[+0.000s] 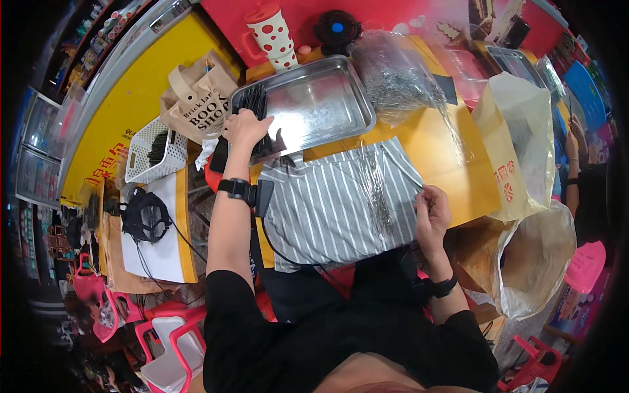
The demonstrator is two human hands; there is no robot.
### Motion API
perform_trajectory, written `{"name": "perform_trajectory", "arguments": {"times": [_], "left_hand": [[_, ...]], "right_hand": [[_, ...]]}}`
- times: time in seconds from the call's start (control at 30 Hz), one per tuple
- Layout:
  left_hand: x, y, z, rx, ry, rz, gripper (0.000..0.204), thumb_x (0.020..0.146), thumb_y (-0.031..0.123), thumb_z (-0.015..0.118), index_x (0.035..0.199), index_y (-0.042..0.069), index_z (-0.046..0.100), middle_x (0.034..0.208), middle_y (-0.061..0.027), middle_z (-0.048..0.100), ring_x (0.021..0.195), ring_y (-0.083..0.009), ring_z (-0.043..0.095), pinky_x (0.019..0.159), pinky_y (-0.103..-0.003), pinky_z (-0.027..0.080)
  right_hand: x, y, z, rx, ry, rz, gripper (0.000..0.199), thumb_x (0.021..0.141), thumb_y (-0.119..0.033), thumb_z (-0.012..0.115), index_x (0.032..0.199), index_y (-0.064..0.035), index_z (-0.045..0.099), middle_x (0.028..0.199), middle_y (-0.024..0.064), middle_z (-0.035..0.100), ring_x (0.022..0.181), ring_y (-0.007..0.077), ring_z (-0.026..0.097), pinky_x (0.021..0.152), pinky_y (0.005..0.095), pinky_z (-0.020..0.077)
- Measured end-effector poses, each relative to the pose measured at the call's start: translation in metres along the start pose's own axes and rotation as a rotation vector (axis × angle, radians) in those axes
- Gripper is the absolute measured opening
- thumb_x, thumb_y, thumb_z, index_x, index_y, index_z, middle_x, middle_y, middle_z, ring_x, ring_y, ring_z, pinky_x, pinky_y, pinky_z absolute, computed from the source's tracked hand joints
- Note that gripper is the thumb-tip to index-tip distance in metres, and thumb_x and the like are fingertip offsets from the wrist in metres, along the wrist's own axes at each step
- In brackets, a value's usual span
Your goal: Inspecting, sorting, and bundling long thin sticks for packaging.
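Observation:
My left hand (pixel 246 131) reaches over the left end of a shallow metal tray (pixel 314 147). Its thumb is stretched apart and its fingers touch a pile of thin dark strips (pixel 253 99) lying in the tray. At the right edge of a grey-and-white striped cloth (pixel 314 209), my right hand (pixel 432 213) is closed with its fingers pinched. A thin dark strip or fold runs down to those fingertips; I cannot tell what they hold. On the cloth lies a loose bundle of thin, shiny, wire-like strands (pixel 377 196).
Behind the tray stand a red-dotted tumbler (pixel 272 39) and a black round device (pixel 337 27). Clear plastic packs (pixel 400 72) lie to its right. A paper bag (pixel 196 98) and white basket (pixel 173 160) stand left; large open bags (pixel 517 144) stand right. Another person's arm (pixel 573 154) shows far right.

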State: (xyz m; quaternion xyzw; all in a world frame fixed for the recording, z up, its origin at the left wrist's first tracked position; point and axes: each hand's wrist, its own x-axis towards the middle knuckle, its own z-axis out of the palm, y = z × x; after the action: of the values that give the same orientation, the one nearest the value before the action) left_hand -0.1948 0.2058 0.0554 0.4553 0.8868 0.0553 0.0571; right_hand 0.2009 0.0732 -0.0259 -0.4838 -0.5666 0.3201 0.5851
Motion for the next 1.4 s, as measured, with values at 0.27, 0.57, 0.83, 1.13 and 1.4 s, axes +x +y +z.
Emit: {"name": "perform_trajectory", "arguments": {"times": [0.27,0.57,0.83,1.13,1.4], "left_hand": [[0.014,0.017,0.003,0.058,-0.131,-0.111,0.070,0.065,0.035,0.079,0.124,0.005,0.057,0.132,-0.0234,0.050,0.123,-0.0379,0.048,0.098,-0.047,0.042],[0.029,0.029,0.018,-0.022,-0.106,-0.102,0.054,0.070,0.016,0.066,0.120,-0.001,0.056,0.124,-0.0201,0.058,0.116,-0.0332,0.057,0.095,-0.042,0.047],[0.013,0.045,0.013,-0.003,-0.036,-0.081,0.037,0.070,0.014,0.066,0.104,0.000,0.067,0.118,-0.0213,0.061,0.112,-0.0320,0.059,0.092,-0.041,0.049],[0.023,0.046,0.026,0.114,0.057,0.096,0.031,0.072,0.013,0.063,0.100,0.000,0.068,0.111,-0.0237,0.063,0.107,-0.0355,0.061,0.089,-0.041,0.050],[0.044,-0.009,-0.029,-0.708,-0.179,0.054,0.016,0.050,0.001,0.065,0.064,-0.005,0.059,0.063,-0.0120,0.058,0.049,-0.0232,0.056,0.044,-0.035,0.043]], "right_hand": [[0.000,-0.010,-0.003,-0.117,-0.038,-0.037,0.018,0.085,0.005,0.057,0.103,0.0009,0.056,0.077,0.0023,0.054,0.063,0.0074,0.049,0.058,0.0213,0.0405],[0.002,-0.012,-0.004,-0.140,-0.057,-0.063,0.019,0.085,0.005,0.057,0.104,0.0005,0.056,0.077,0.0040,0.054,0.065,0.0099,0.051,0.060,0.0224,0.0414],[0.004,-0.013,-0.005,-0.141,-0.048,-0.122,0.022,0.081,0.008,0.059,0.101,0.0015,0.057,0.075,0.0078,0.056,0.059,0.0132,0.052,0.054,0.0247,0.0413],[0.004,-0.010,-0.004,-0.181,-0.055,-0.117,0.021,0.081,0.008,0.059,0.100,0.0015,0.057,0.074,0.0089,0.055,0.059,0.0153,0.052,0.054,0.0251,0.0414],[0.001,-0.011,-0.001,-0.109,-0.086,-0.065,0.020,0.084,0.005,0.058,0.103,0.0006,0.056,0.078,0.0047,0.056,0.062,0.0095,0.051,0.056,0.0239,0.0419]]}}
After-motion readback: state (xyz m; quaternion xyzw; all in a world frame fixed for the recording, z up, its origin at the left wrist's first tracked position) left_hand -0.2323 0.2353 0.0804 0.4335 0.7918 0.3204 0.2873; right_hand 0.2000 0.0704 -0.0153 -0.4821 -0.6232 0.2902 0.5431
